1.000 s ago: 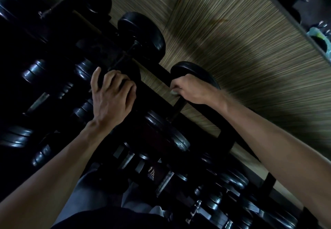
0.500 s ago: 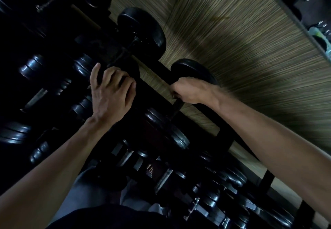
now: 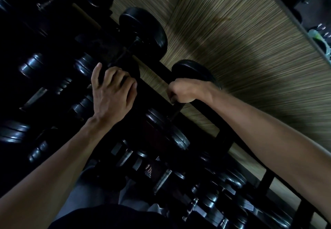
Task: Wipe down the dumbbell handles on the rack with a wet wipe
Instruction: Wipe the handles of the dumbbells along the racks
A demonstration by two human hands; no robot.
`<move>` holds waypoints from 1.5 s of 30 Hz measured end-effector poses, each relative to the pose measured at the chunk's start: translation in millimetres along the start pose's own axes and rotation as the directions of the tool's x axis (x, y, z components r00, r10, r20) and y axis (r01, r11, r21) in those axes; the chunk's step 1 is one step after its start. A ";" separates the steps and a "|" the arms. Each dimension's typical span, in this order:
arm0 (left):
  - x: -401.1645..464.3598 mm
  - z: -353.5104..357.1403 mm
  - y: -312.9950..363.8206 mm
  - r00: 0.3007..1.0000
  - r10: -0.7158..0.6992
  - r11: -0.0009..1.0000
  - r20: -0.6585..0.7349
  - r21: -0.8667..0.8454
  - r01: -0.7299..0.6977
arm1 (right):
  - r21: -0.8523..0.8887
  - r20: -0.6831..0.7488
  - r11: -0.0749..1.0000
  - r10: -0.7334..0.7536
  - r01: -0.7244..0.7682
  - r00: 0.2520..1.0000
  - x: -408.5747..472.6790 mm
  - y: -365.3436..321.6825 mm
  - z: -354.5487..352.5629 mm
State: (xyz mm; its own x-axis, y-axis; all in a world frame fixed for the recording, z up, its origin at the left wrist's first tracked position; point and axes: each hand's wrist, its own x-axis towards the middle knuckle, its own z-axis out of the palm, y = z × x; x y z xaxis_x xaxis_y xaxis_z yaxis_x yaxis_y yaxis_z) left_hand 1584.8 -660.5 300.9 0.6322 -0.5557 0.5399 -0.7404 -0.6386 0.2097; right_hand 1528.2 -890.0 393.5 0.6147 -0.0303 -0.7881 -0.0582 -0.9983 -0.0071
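Black dumbbells lie in rows on a dark rack (image 3: 217, 121). My right hand (image 3: 186, 92) grips the handle (image 3: 176, 110) of one dumbbell, between its far head (image 3: 193, 70) and near head (image 3: 167, 130). No wet wipe shows; whatever my fist holds against the handle is hidden. My left hand (image 3: 112, 97) holds the near head of the neighbouring larger dumbbell (image 3: 143, 28), fingers bent over its edge and thumb spread to the left.
Smaller chrome-ended dumbbells (image 3: 231, 178) fill the lower tiers towards me. A striped wooden floor (image 3: 241, 58) lies beyond the rack. A dark shelf with a pale green item (image 3: 317, 35) sits at the upper right. My grey trousers (image 3: 86, 193) show below.
My right hand has turned and shifted slightly on the handle; a pale bit of wipe that showed at its fingertips is now hidden. My left hand stays on the neighbouring dumbbell head.
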 end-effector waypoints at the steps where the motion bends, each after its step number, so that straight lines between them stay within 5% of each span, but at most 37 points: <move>1: -0.5 -0.3 0.0 1.000 -0.003 1.000 0.008 -0.008 0.003 | 0.069 0.054 0.997 -0.021 0.017 0.998 -0.8 -7.1 0.4; 5: -1.0 -0.8 -1.0 0.999 -0.007 1.000 0.038 -0.010 0.008 | 0.332 0.118 0.941 -0.102 0.057 0.988 4.3 -25.4 0.4; 12: -0.4 -0.7 0.2 1.000 -0.017 1.000 0.023 -0.017 0.017 | 0.075 -0.138 0.996 0.065 -0.055 0.988 -9.2 4.8 4.8; 18: 0.0 -1.4 -0.3 1.000 -0.011 1.000 0.024 -0.006 0.011 | 0.328 0.040 0.943 -0.074 0.057 0.996 -10.8 -27.9 17.2; 21: -0.1 -1.2 0.1 1.000 -0.009 1.000 0.010 -0.008 0.009 | 0.389 -0.055 0.921 -0.008 0.028 0.998 -4.7 -12.9 15.9; 26: -0.6 -1.5 -0.3 1.000 -0.004 1.000 0.020 -0.010 0.004 | 0.128 -0.234 0.991 0.068 -0.039 0.970 -16.3 -4.2 26.9; 30: -0.1 -5.1 -1.5 0.998 0.012 1.000 0.059 -0.022 -0.010 | 0.328 -0.140 0.941 -0.036 0.081 0.989 -30.2 -36.6 33.1; 33: 0.8 -7.1 -1.4 0.997 0.018 1.000 0.079 -0.015 -0.017 | 0.605 -0.252 0.782 0.011 0.148 0.968 -39.7 -34.2 38.5; 37: 1.5 -8.0 -0.7 0.997 0.009 1.000 0.076 -0.018 -0.007 | 0.784 -0.515 0.556 0.339 0.274 0.787 -61.5 -25.3 55.7; 42: 0.5 -9.5 -0.4 0.996 0.023 0.999 0.082 -0.039 -0.020 | 0.721 -0.687 0.666 0.649 0.192 0.327 -69.1 -21.7 78.8; 45: 2.7 -11.1 -1.1 0.995 0.036 0.998 0.092 -0.062 -0.030 | 0.682 -0.725 0.725 0.652 0.100 0.222 -62.6 -20.3 88.3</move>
State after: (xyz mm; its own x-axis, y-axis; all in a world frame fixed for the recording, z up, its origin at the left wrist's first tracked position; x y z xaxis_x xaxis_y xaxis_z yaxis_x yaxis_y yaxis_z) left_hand 1584.8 -655.4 311.2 0.6234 -0.6247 0.4702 -0.7720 -0.5872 0.2432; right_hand 1421.5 -863.4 388.6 0.6691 -0.6936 0.2669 -0.5168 -0.6923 -0.5036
